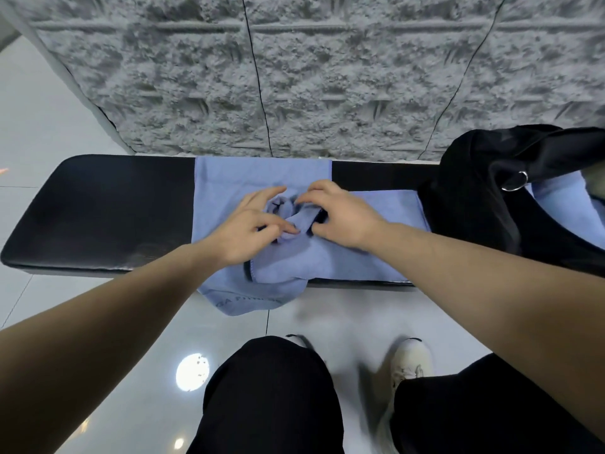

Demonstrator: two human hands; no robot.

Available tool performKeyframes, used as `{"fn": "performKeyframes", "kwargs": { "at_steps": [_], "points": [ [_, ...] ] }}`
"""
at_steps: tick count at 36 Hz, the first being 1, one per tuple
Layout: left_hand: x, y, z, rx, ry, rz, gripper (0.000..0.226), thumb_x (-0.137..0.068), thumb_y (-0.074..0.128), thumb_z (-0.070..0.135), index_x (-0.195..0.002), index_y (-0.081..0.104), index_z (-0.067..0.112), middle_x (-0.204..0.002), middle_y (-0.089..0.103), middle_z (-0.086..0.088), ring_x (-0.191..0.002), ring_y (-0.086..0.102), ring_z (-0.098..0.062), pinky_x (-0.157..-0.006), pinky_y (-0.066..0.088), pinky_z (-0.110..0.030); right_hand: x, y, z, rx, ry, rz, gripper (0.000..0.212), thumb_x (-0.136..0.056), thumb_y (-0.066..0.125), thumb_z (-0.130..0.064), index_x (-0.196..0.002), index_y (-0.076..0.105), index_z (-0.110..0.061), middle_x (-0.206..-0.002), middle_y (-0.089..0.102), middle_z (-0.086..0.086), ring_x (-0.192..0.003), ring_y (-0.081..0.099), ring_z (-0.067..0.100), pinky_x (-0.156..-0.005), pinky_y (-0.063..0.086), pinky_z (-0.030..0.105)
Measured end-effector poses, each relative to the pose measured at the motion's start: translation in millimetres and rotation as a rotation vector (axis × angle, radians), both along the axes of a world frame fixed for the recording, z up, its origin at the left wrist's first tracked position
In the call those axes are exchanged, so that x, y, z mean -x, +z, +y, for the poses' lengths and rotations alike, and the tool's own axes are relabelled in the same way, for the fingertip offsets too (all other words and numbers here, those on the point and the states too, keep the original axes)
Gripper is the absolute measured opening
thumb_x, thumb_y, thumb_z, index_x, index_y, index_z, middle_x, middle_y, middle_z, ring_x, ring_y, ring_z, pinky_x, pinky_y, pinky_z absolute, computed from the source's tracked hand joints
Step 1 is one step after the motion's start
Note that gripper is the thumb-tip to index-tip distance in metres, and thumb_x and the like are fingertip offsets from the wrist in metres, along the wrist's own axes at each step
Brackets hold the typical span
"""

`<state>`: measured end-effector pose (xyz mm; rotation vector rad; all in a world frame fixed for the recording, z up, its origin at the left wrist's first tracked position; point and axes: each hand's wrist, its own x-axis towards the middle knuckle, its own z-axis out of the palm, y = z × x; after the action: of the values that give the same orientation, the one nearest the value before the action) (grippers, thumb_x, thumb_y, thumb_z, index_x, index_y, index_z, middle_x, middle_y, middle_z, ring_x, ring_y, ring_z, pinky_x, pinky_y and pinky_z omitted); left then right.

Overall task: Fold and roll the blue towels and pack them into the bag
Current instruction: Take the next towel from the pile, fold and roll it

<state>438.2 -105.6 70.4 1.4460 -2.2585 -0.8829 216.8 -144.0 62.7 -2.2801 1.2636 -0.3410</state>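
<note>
A blue towel [258, 178] lies across the black bench [98, 208], its near end hanging over the front edge. Its middle is bunched into a crumpled knot [291, 217]. My left hand [252, 227] grips the bunched cloth from the left with curled fingers. My right hand [337, 217] grips the same bunch from the right, thumb tucked under a fold. A second blue towel [386, 204] lies flat to the right. The black bag [491, 178] stands at the bench's right end, with another blue towel [553, 194] showing in its opening.
A rough grey textured wall [294, 77] rises right behind the bench. Glossy white floor tiles [131, 339] lie below. My legs in black trousers [271, 398] and a white shoe [409, 362] are near the bench's front edge.
</note>
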Motion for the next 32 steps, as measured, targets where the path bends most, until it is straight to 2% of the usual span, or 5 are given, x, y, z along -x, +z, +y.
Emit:
{"fn": "performKeyframes", "kwargs": {
  "at_steps": [3, 8, 11, 15, 32],
  "points": [
    [1.5, 7.2, -5.5, -0.169, 0.068, 0.093, 0.04, -0.087, 0.033, 0.03, -0.078, 0.072, 0.035, -0.148, 0.037, 0.011, -0.143, 0.02, -0.004, -0.112, 0.011, -0.017, -6.8, -2.7, -2.2, 0.071, 0.039, 0.035, 0.029, -0.083, 0.067, -0.017, -0.111, 0.069, -0.022, -0.125, 0.056, -0.002, -0.111, 0.055, 0.023, -0.095, 0.044, 0.033],
    [1.4, 11.1, -27.2, -0.268, 0.258, 0.28, 0.037, -0.091, 0.034, -0.013, -0.098, 0.049, 0.02, -0.13, 0.053, -0.01, -0.131, 0.047, -0.017, -0.095, 0.042, -0.022, -5.1, -8.3, -1.7, 0.112, 0.008, -0.05, 0.022, -0.086, 0.06, -0.014, -0.105, 0.07, -0.019, -0.108, 0.068, -0.004, -0.104, 0.058, 0.016, -0.085, 0.029, 0.015],
    [0.2, 13.5, -43.1, -0.29, 0.198, 0.002, 0.047, -0.091, 0.045, -0.004, -0.127, 0.05, 0.026, -0.124, 0.058, -0.01, -0.11, 0.059, -0.026, -0.094, 0.048, -0.038, -4.2, -10.2, 0.2, 0.111, -0.014, -0.078, 0.021, -0.089, 0.057, -0.016, -0.106, 0.068, -0.02, -0.109, 0.067, -0.006, -0.103, 0.057, 0.014, -0.085, 0.029, 0.017],
    [6.6, 25.6, -53.6, -0.291, 0.114, -0.111, 0.026, -0.091, 0.064, 0.017, -0.115, 0.061, 0.027, -0.093, 0.063, 0.008, -0.08, 0.057, -0.009, -0.074, 0.044, -0.016, -4.0, -9.1, 0.3, 0.069, -0.038, -0.069, 0.024, -0.09, 0.054, -0.016, -0.109, 0.067, -0.02, -0.111, 0.067, -0.007, -0.103, 0.057, 0.015, -0.081, 0.031, 0.018],
    [-0.6, 11.5, -51.7, -0.387, 0.61, 0.312, 0.033, -0.095, 0.055, 0.003, -0.076, 0.037, 0.022, -0.06, 0.032, 0.0, -0.045, 0.026, -0.014, -0.043, 0.019, -0.024, 4.9, -9.2, -12.1, -0.337, -0.221, -0.417, 0.033, -0.082, 0.044, -0.018, -0.084, 0.064, -0.044, -0.095, 0.068, -0.019, -0.103, 0.063, 0.017, -0.1, 0.047, 0.044]
  ]
}}
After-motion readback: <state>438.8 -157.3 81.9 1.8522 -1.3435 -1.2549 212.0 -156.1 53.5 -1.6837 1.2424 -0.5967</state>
